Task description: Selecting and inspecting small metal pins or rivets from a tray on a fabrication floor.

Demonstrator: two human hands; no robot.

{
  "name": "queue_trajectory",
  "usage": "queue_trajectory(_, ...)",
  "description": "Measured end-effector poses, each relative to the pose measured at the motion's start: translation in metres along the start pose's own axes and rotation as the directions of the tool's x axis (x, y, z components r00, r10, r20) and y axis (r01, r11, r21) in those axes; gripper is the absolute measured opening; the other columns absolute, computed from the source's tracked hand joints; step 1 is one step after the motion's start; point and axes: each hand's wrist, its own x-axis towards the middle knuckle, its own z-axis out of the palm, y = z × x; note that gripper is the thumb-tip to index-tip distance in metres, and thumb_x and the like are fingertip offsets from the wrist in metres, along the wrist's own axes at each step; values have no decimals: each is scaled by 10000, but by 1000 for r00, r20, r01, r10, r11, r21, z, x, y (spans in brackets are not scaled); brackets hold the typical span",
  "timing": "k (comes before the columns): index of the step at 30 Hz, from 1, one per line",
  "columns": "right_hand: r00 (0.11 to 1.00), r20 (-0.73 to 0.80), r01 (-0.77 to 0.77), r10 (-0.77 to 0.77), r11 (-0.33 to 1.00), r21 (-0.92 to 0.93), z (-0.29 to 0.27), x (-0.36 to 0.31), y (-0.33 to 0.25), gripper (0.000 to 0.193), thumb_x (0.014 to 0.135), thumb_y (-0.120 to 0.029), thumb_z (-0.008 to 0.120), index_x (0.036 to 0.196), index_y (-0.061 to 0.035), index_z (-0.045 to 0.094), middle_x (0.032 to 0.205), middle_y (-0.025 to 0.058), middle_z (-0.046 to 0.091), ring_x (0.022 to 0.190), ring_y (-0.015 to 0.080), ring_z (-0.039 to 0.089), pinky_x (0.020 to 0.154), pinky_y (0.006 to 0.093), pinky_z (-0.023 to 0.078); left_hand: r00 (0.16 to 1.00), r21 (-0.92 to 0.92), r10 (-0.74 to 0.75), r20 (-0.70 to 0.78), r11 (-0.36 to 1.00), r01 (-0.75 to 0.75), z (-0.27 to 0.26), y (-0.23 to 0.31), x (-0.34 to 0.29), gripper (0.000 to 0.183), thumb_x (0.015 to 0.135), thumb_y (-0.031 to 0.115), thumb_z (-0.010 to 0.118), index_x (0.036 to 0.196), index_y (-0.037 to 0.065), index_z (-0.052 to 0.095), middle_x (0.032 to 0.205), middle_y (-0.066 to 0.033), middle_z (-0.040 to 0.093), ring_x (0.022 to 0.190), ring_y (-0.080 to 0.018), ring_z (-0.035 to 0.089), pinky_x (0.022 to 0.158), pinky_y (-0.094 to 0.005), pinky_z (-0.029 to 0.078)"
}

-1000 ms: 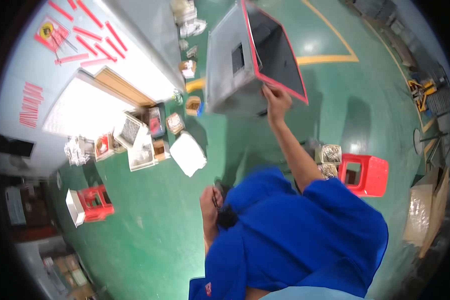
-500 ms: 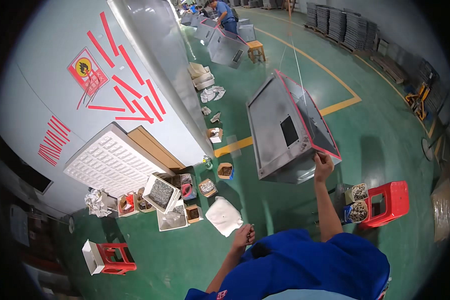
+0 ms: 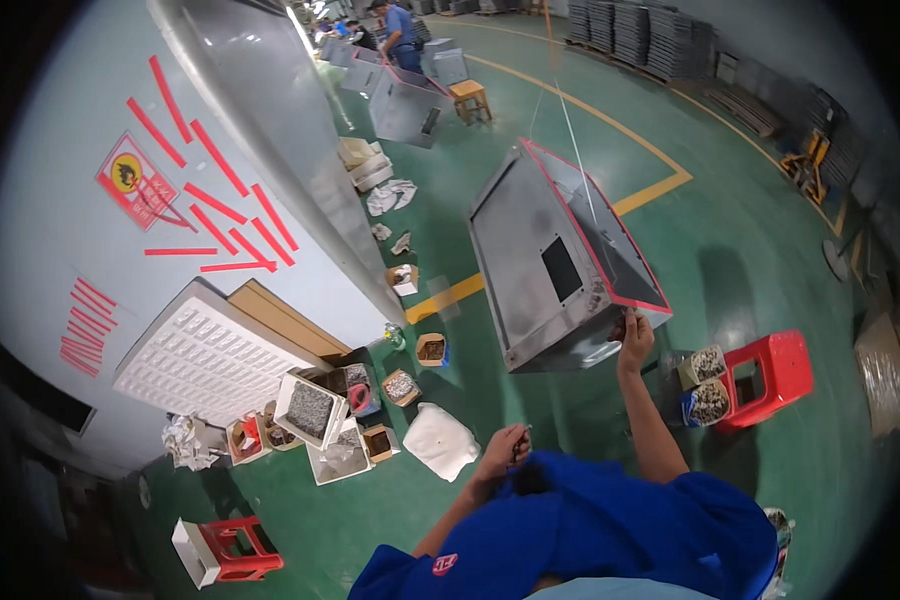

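On the smooth green floor [image 3: 770,230] of a big workshop, a large grey metal box [image 3: 560,265] hangs tipped on thin wires. It is flat-sided and boxy, with a red rim around its open face and a dark square hole in one side. The right hand [image 3: 635,335] reaches up to the box's lower corner — its fingers are curled around the edge and hold it. The left hand [image 3: 502,452] is down low, close to the blue shirt, with its fingers pinched shut on something small; what it is cannot be made out.

Just left of that hand lies a soft white bag [image 3: 440,440], lumpy like a pillow. Near it sit small cardboard boxes [image 3: 410,370] and a white tray [image 3: 310,408] full of little grey bits. A big white panel [image 3: 205,365] with rows of bumps leans on the wall, beside flat brown boards [image 3: 290,320].

To the right of the box stands a red plastic stool [image 3: 775,375], and two small tubs [image 3: 705,385] of grey metal bits touch its side. Another red stool [image 3: 225,550] lies tipped over, well apart, at the lower left. Far off — at the top — a person in blue [image 3: 400,30] works by more grey boxes.
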Motion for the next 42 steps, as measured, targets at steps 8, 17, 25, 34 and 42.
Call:
queue_trajectory(8,824,402,-303,400,910,-284,29,-105,-40,124,843,-129,624,811,-11,609,629,14,565,530,71,525,475,221,427,981,242,-45,191,970,-3,-1,72,30,303,953,353,428,757,125,465,563,35,422,421,-56,384,369,-201,251)
queue_trajectory(17,845,428,-91,320,875,-475,54,-181,-48,120,783,-60,670,859,20,621,755,34,633,712,68,581,652,234,484,921,296,-114,373,955,-2,-16,100,22,270,970,286,391,796,95,466,566,38,384,437,-51,339,389,-196,253)
queue_trajectory(25,983,-151,51,-100,953,-299,22,-161,-52,38,794,7,628,780,25,596,715,41,627,670,81,592,602,232,491,823,226,-408,395,912,343,-37,100,7,289,978,312,361,856,72,468,652,-12,420,508,-92,389,413,-200,277)
queue_trajectory(34,786,-568,211,-242,970,-122,-22,-109,-61,84,769,-55,692,778,10,641,727,58,655,647,116,634,539,231,485,683,362,-581,443,813,457,-63,89,13,254,981,299,356,899,79,454,696,-10,422,514,-84,381,417,-199,309)
queue_trajectory(42,790,-511,167,-340,920,-354,-22,-117,-69,78,776,-56,690,786,15,658,729,31,651,640,70,590,553,206,474,736,336,-548,396,833,439,-59,89,6,221,963,266,398,869,78,466,668,-1,436,499,-70,379,406,-191,285)
